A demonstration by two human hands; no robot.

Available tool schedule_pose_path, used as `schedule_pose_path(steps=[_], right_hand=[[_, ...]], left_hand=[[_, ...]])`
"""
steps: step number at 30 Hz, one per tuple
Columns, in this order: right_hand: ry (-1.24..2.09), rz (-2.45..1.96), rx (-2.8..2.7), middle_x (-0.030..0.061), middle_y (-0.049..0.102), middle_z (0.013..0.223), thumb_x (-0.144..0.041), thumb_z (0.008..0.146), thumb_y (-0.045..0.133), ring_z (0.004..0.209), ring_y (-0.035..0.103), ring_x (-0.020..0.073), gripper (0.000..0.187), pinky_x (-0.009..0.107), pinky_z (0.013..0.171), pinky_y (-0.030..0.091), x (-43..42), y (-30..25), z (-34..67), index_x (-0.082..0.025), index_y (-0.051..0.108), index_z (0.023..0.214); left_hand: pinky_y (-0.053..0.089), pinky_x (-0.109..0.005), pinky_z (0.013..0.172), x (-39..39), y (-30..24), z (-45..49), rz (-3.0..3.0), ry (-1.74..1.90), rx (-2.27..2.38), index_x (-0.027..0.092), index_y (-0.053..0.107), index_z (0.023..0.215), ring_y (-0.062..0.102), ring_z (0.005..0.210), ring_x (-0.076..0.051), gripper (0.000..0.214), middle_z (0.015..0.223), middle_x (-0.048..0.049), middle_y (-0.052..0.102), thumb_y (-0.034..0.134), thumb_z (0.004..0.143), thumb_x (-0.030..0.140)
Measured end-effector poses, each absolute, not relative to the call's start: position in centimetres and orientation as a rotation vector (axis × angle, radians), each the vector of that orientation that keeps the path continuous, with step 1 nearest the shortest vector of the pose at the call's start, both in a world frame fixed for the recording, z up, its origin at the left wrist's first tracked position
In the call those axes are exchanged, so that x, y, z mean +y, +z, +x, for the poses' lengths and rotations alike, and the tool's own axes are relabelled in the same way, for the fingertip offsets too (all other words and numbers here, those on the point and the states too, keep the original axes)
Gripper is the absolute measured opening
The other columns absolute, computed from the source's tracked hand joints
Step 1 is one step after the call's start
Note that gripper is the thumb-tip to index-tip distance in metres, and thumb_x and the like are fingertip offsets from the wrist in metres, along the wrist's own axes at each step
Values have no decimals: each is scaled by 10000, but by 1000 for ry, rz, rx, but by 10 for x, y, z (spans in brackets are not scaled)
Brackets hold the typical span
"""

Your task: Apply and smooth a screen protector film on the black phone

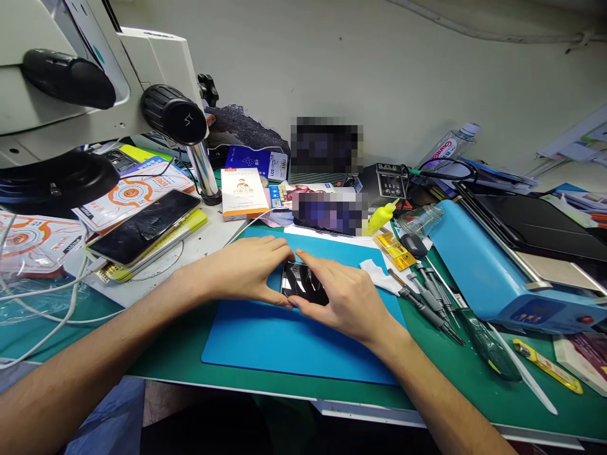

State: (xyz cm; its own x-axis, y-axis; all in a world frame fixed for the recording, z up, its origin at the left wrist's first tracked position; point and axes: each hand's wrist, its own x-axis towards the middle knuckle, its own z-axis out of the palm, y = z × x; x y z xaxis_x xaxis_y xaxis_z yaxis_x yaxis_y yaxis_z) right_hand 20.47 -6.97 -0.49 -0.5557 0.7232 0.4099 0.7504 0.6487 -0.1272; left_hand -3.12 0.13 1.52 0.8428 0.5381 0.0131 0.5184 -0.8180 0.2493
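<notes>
A small black phone (303,282) lies on the blue mat (265,335) in front of me. My left hand (246,268) grips its left end, thumb and fingers pinched round the edge. My right hand (344,296) covers its right half, fingers curled over the glass and forefinger stretched along the top edge. Most of the phone is hidden under both hands.
A microscope (95,95) looms at upper left. A larger dark phone (145,225) rests on boxes at left. Several screwdrivers (429,303), a white wipe (379,275), a yellow bottle (380,217) and a blue machine (493,272) stand to the right. White cables (42,316) trail at left.
</notes>
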Motion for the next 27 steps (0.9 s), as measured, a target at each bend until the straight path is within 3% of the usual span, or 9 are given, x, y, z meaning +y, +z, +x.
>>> schedule_pose_path(steps=[15, 21, 27], right_hand=[[-19, -1176, -2428, 130, 772, 1218, -523, 1004, 645, 1045, 764, 286, 633, 405, 863, 602, -71, 0, 204, -120, 521, 1478], [24, -1198, -2415, 149, 756, 1260, -523, 1004, 645, 1089, 750, 308, 640, 440, 877, 605, -70, -2, 207, -111, 518, 1477], [87, -1194, -2397, 132, 774, 1190, -578, 988, 635, 1058, 755, 301, 713, 435, 921, 594, -67, 2, 212, -141, 478, 1528]], left_hand=[[507, -365, 861, 4, 14, -34, 2700, 166, 826, 197, 633, 1205, 684, 1062, -293, 551, 1172, -85, 703, 679, 904, 656], [495, -377, 936, 4, 18, -37, 2665, 164, 786, 205, 588, 1346, 658, 1164, -301, 711, 1277, -82, 688, 714, 854, 704], [500, -374, 908, 7, 17, -36, 2602, 143, 809, 224, 598, 1342, 663, 1174, -301, 775, 1335, -80, 677, 656, 832, 805]])
